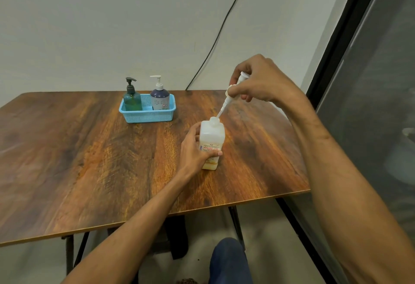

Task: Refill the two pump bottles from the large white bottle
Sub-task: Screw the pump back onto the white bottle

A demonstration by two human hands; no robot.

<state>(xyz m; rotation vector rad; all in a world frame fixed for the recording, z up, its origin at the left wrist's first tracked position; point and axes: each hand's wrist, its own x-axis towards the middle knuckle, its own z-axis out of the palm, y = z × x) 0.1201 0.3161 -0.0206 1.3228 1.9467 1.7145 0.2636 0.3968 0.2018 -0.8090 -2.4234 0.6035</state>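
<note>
Large white bottle [213,135]. Stands upright on the table [89,149], right of middle and toward the near edge, well apart from the two bottles to be filled. Carries a printed label and what looks like a yellowish fill low in the body. Neck open, nothing screwed on.

Left hand [193,149]: wrapped round the bottle's body, thumb across the label, fingers behind. Judged a steadying grip, against tipping or lifting during the pump's passage through the neck.

Right hand [258,81]: closed round the white pump head [231,91], raised above and to the right of the neck, with the dip tube [221,110] slanting down to the mouth. Held that high probably because of the tube's length, and over the opening probably for any drips to land back inside. Tip inside the mouth or just above it: not to be told from this view.

Farther back, toward the far edge: green pump bottle [132,101] and purple pump bottle [160,99], upright side by side in a blue basket [148,116], both with pumps fitted, so neither opened for filling yet. Likely kept there to be together and out of the arms' way. Task judged near its start, with pouring not yet possible for want of an open target.

Beyond: black cable [225,21] running down the wall [89,25] to the table's far edge; dark glass panel [370,81] at right; a knee [229,261] in dark cloth below the near edge.
</note>
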